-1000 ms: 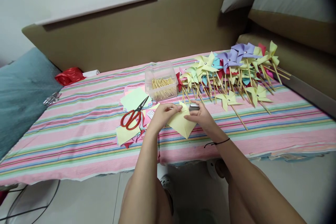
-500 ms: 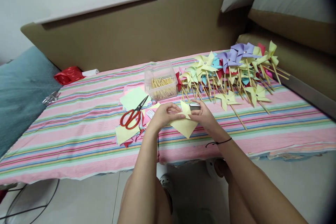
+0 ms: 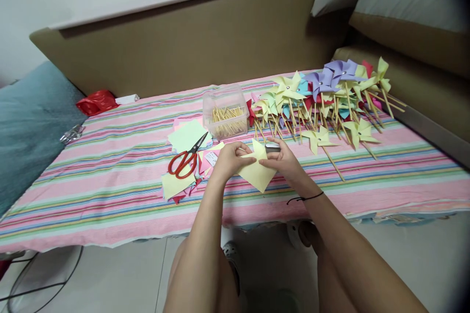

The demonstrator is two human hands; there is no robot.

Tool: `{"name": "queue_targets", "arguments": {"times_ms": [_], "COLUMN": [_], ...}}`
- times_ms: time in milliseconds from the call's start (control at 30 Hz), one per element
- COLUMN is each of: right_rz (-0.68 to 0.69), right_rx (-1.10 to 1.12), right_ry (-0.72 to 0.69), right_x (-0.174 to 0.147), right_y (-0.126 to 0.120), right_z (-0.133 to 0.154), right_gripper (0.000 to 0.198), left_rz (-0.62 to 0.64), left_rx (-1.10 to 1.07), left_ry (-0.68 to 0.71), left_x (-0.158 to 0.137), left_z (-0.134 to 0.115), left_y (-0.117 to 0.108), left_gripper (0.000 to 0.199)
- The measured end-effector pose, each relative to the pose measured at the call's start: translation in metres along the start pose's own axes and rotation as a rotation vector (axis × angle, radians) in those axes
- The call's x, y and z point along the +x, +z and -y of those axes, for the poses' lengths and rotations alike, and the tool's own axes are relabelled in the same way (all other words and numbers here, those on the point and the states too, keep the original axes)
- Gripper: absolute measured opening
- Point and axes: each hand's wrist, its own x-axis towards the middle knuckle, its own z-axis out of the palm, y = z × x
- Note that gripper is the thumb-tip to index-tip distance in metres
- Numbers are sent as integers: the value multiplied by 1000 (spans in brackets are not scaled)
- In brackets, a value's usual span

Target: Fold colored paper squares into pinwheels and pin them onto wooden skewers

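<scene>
Fingers of the left hand [image 3: 232,160]: closed on the left side of the yellow paper, thumb on top.
Fingers of the right hand [image 3: 285,160]: pinching the paper's right side, and also curled against a small dark object [image 3: 272,148], partly hidden.
Yellow paper [image 3: 258,178]: just below the centre of the frame, between both hands, one corner pointing down; fingers cover part of it.
Clear box [image 3: 237,129]: centre of the frame, beyond the hands, holding many short tan sticks [image 3: 226,115].
Scissors [image 3: 183,162]: left of the hands, red handles, lying across the colored papers [image 3: 187,136].
Pinwheels [image 3: 321,80]: piled at upper right, on sticks; two lie nearer the hands.
Red bag [image 3: 96,103]: left of the frame, beside a white roll [image 3: 127,99].
Striped cloth [image 3: 121,181]: beneath everything.
Printed slip [image 3: 211,158]: among the papers, its writing too small to read.
</scene>
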Motion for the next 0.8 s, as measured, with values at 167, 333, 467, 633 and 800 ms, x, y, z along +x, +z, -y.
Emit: {"name": "queue_targets", "arguments": {"times_ms": [167, 333, 467, 633, 800], "right_rz": [18, 18, 13, 6, -30], "right_rx": [-28, -43, -43, -34, -34], "right_ry": [-7, 13, 18, 18, 24], "right_x": [0, -1, -1, -1, 1], "right_y": [0, 0, 0, 0, -1], "right_z": [-1, 1, 3, 2, -1], "right_gripper": [96, 101, 104, 105, 108], "left_rz": [-7, -24, -26, -32, -59], "left_rx": [40, 57, 66, 65, 62], "left_ry": [-15, -22, -16, -23, -18], "left_x": [2, 2, 2, 3, 3], "left_z": [3, 4, 4, 5, 5], "left_y": [0, 0, -1, 1, 3], "left_gripper": [21, 19, 17, 18, 19]}}
